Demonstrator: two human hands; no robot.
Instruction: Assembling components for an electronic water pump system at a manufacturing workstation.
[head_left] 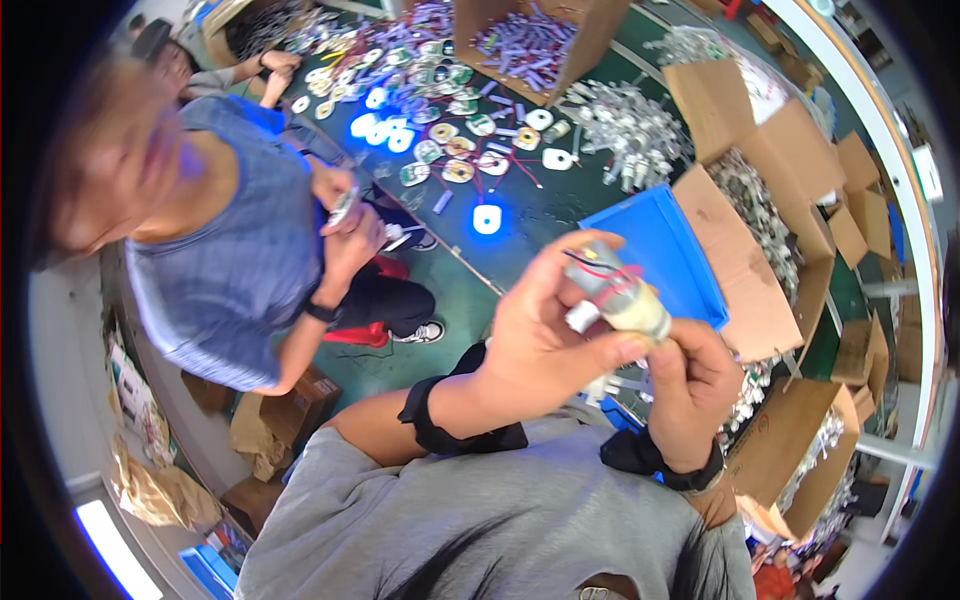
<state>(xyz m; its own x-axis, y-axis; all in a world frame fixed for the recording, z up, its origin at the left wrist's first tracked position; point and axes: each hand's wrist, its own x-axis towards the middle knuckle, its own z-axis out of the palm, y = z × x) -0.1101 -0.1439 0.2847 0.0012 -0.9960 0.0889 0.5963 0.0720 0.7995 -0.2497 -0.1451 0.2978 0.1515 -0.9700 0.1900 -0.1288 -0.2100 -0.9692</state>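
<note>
My left hand [545, 335] is wrapped round a small grey cylindrical part [618, 290], which looks like a motor or pump. Red and black wires lie along its side, and a white plug hangs by the fingers. A cream-coloured band circles its lower end. My right hand [695, 390] is closed, thumb and fingertips pinching that lower end beside my left thumb. The part is held tilted above the bench edge, close to a shallow blue tray [655, 235].
On the green bench [545, 200] lie round white circuit pieces [458, 170], some glowing blue, and a heap of clear plastic parts [630, 130]. A carton of purple cylinders [525, 50] stands behind. Open cartons [745, 260] line the right. A co-worker [235, 220] handles a part at left.
</note>
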